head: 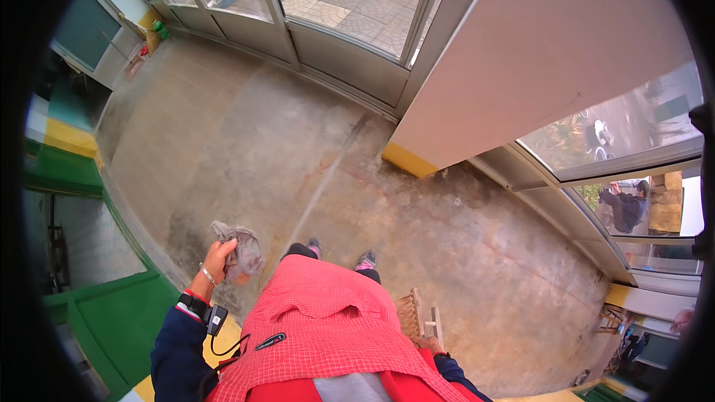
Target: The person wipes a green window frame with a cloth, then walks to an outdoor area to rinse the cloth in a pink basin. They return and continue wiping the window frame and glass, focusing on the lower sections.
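Observation:
A crumpled grey cloth is bunched in my left hand, held out to the left above the concrete floor. A band with a small black device sits on that wrist. On the other side, low by my hip, my right hand grips a small wooden stool or chair with a woven seat. My sleeve and apron hide part of it, so its full shape does not show. The red checked apron covers my front, and my shoes stand on the floor just beyond its edge.
A white pillar with a yellow base juts in ahead to the right. Metal-framed glass panels line the far side. On the left is a green door. A dustpan stands far left. Through the right window a person shows.

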